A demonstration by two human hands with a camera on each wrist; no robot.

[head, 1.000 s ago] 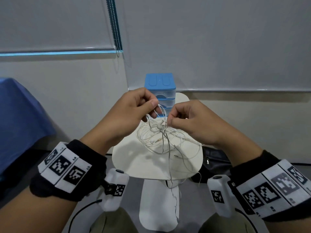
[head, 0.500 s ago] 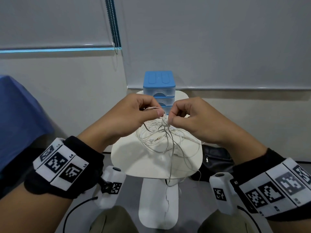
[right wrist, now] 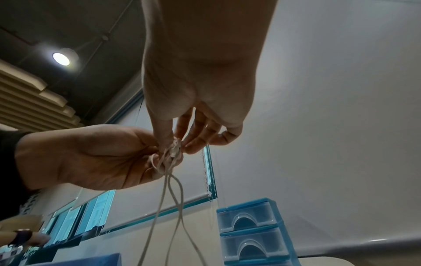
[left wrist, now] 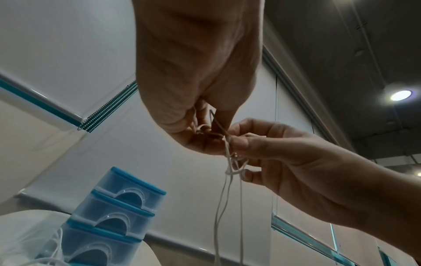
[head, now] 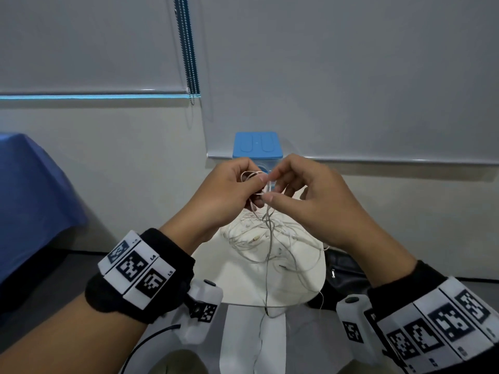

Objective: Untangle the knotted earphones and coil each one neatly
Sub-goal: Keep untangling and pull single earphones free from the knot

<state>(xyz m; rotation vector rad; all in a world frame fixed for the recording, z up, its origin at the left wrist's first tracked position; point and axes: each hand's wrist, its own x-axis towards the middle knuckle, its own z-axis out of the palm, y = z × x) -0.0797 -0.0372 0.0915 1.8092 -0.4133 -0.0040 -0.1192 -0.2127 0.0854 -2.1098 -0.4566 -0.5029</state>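
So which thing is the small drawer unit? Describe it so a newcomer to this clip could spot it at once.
Find the round white table in front of the person. At its far edge, against the wall and just beyond the two hands, stands the drawer unit. It is the only blue-topped thing there: a stack of clear drawers with arched finger cut-outs, unlike the loose white earphone cables lying nearer.

Twelve o'clock: I see the blue drawer tower (head: 258,149) blocking.
Six o'clock: earphone cords (head: 267,238) dangle across the white table (head: 243,282).

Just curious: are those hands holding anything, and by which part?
Yes. Both the left hand and right hand pinch the white earphone cords at the knotted bunch on top; the rest dangles onto the table.
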